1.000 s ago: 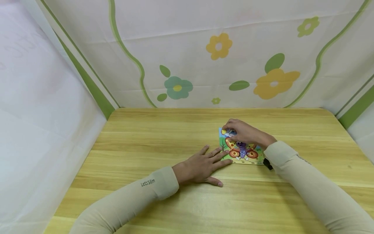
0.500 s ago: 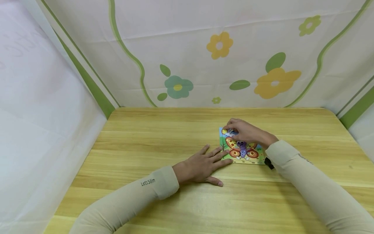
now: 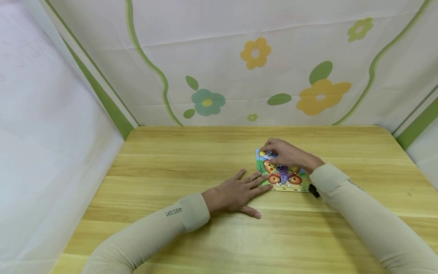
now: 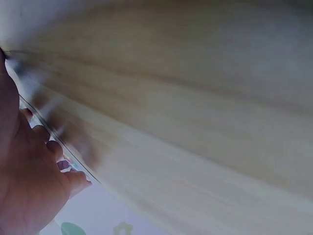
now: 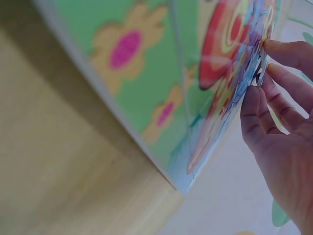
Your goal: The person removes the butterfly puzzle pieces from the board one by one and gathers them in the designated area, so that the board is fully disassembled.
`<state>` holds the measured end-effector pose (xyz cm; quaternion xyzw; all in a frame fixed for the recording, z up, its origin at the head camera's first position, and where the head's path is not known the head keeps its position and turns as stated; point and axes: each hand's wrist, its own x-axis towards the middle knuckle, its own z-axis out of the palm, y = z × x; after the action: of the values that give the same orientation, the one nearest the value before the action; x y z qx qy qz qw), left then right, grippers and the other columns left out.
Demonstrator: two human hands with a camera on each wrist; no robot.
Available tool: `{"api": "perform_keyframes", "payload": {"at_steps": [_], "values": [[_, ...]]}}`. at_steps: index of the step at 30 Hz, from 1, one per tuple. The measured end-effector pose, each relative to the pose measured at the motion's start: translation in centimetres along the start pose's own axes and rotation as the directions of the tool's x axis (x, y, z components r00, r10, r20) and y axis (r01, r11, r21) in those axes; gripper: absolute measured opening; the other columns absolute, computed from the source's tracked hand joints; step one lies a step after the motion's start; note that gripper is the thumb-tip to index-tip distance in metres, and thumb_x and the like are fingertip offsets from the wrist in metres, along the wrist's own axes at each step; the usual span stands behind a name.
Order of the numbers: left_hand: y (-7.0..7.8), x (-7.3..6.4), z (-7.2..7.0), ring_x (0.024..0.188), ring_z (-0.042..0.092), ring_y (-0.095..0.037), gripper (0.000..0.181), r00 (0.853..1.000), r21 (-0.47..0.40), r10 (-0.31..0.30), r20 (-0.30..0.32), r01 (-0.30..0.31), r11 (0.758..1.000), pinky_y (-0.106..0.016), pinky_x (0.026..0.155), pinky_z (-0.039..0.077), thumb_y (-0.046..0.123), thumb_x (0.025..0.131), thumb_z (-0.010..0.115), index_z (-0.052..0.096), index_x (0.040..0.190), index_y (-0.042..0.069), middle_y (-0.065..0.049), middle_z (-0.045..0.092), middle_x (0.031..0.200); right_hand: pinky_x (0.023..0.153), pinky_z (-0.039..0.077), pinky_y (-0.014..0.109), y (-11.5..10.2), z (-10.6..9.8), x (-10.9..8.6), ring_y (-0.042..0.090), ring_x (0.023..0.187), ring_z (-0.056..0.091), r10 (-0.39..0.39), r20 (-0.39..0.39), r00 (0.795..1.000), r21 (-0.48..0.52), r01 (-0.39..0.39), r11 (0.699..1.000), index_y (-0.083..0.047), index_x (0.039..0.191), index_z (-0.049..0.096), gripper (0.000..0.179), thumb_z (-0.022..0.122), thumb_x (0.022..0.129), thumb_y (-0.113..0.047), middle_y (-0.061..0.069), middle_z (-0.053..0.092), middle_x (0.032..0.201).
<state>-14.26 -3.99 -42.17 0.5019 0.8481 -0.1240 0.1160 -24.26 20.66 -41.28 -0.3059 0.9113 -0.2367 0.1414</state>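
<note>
A colourful butterfly puzzle board (image 3: 299,187) lies flat on the wooden table, right of centre. My left hand (image 3: 232,195) rests palm down with fingers spread, its fingertips over the board's lower left edge. At the board's top, my right hand (image 3: 287,153) pinches a small bluish puzzle piece (image 5: 260,73) between thumb and fingertips, close over the picture. The butterfly's purple body and red-orange wings show below that hand; its upper right part is hidden by the hand and wrist. In the left wrist view, the left hand (image 4: 34,171) appears side-on against the table.
The light wooden table (image 3: 171,160) extends around the board on all sides. A white cloth wall (image 3: 226,68) with printed flowers stands behind it, and another white cloth (image 3: 51,133) hangs at the left. A small black object (image 3: 313,191) shows under the right cuff.
</note>
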Motion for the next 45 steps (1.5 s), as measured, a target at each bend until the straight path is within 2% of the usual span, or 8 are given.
{"api": "perform_keyframes", "payload": {"at_steps": [5,15,27,34,40,45], "values": [[-0.1,0.1,-0.1,0.165,0.000,-0.020,0.092,1.000,-0.033,-0.001,0.003,0.001,0.999,-0.058,0.131,0.016,0.079,0.100,0.029,-0.004,0.170,0.030,0.001,-0.007,0.178,0.089,0.054,0.048,0.0,-0.2,0.0,0.031,0.109,0.062,0.001,-0.016,1.000,0.007,-0.001,1.000,0.002,0.142,0.063,0.048,0.069,0.095,-0.004,0.019,0.061,0.131],[-0.2,0.2,-0.1,0.166,0.001,-0.020,0.092,1.000,-0.063,-0.003,-0.002,0.003,0.998,-0.061,0.130,0.019,0.079,0.100,0.031,-0.003,0.170,0.032,0.002,-0.006,0.179,0.095,0.058,0.051,0.8,-1.0,-0.8,0.034,0.111,0.067,0.018,-0.054,0.998,0.062,-0.014,0.998,0.002,0.143,0.062,0.047,0.068,0.097,-0.004,0.018,0.062,0.132],[-0.2,0.1,-0.2,0.166,0.001,-0.020,0.092,1.000,-0.071,0.001,-0.003,-0.001,0.997,-0.061,0.130,0.019,0.079,0.100,0.033,-0.001,0.170,0.031,0.001,-0.005,0.179,0.097,0.058,0.053,3.1,-3.5,-3.7,0.033,0.108,0.069,0.074,-0.124,0.990,0.102,-0.061,0.993,0.002,0.139,0.064,0.043,0.069,0.097,-0.002,0.021,0.062,0.133],[-0.1,0.0,-0.3,0.166,0.001,-0.020,0.091,1.000,-0.079,-0.001,-0.008,0.000,0.997,-0.061,0.130,0.019,0.078,0.100,0.034,-0.001,0.170,0.031,0.001,-0.005,0.179,0.099,0.055,0.056,4.7,-5.1,-5.7,0.035,0.114,0.065,0.094,-0.175,0.980,0.109,-0.075,0.991,0.003,0.136,0.066,0.041,0.070,0.096,0.001,0.022,0.062,0.135],[-0.1,0.0,-0.1,0.165,0.002,-0.020,0.091,1.000,-0.081,0.002,-0.020,-0.004,0.997,-0.061,0.129,0.019,0.078,0.100,0.034,0.000,0.170,0.031,0.001,-0.004,0.179,0.098,0.056,0.052,6.4,-6.0,-7.3,0.033,0.114,0.063,0.119,-0.208,0.971,0.075,-0.105,0.992,0.004,0.137,0.065,0.041,0.068,0.096,0.003,0.021,0.063,0.134],[-0.1,-0.1,0.1,0.165,0.002,-0.020,0.091,1.000,-0.084,0.000,-0.022,-0.002,0.996,-0.061,0.129,0.019,0.078,0.100,0.034,0.000,0.170,0.030,0.001,-0.004,0.179,0.094,0.059,0.041,8.0,-6.4,-8.1,0.039,0.118,0.060,0.163,-0.207,0.965,0.075,-0.151,0.986,0.006,0.138,0.062,0.041,0.067,0.097,0.003,0.024,0.061,0.134]]}}
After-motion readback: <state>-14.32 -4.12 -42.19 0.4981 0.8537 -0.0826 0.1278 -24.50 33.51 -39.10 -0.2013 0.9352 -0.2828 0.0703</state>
